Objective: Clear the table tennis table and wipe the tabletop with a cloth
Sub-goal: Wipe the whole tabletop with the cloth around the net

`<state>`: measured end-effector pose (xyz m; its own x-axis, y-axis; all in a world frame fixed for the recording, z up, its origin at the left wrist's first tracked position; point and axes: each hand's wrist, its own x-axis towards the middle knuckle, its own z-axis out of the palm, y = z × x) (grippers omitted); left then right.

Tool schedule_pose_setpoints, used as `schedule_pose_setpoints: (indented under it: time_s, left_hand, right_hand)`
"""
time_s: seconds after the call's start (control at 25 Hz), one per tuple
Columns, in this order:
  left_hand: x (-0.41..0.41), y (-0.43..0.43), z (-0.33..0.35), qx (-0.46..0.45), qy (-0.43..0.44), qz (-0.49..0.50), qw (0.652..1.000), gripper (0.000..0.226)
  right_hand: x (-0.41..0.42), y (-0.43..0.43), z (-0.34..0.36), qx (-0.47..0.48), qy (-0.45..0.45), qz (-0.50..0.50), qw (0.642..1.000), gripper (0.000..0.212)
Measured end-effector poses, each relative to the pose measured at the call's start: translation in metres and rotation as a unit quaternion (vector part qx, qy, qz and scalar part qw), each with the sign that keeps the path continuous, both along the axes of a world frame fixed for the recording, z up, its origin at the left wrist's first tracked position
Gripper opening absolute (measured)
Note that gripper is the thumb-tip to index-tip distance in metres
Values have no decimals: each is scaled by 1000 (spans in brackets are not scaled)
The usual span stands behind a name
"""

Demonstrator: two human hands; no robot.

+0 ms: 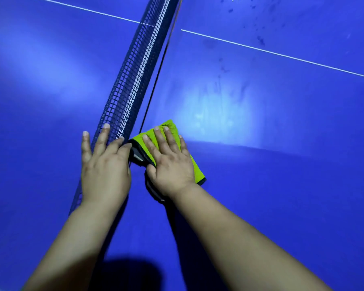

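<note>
Pressed straight, slightly spread fingers (161,141) of the right hand (171,166) flat on the folded green cloth (170,126) at centre frame, just right of the net (132,87). Laid the left hand (104,171), fingers (100,141) extended and holding nothing, against the net's lower edge beside the cloth. Showed blue tabletop (271,185) all around, with a white line (281,55) and dark smudges (260,40) toward the upper right.
</note>
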<state>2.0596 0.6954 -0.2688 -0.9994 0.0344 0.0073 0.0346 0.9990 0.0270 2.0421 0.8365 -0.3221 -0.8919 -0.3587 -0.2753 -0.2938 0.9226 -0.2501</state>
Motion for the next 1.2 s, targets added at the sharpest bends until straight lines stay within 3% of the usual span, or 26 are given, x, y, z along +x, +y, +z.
schedule_pose_setpoints:
  time_s: [0.4, 0.64, 0.8, 1.04, 1.2]
  left_hand:
    - [-2, 176, -24, 41, -35, -93, 994, 25]
    - [-3, 280, -34, 62, -27, -187, 980, 24]
    - [-8, 289, -35, 78, -24, -196, 977, 29]
    - [-35, 202, -23, 58, -12, -110, 992, 36]
    - [-54, 119, -9, 5, -1, -62, 998, 32]
  right_hand:
    - [-8, 226, 0, 33, 29, -229, 972, 73]
    - [16, 370, -3, 57, 55, -372, 925, 70]
    - [33, 430, 3, 62, 49, -451, 889, 67]
    - [13, 383, 3, 96, 26, -524, 846, 67]
    - [-11, 285, 2, 120, 37, -448, 885, 70]
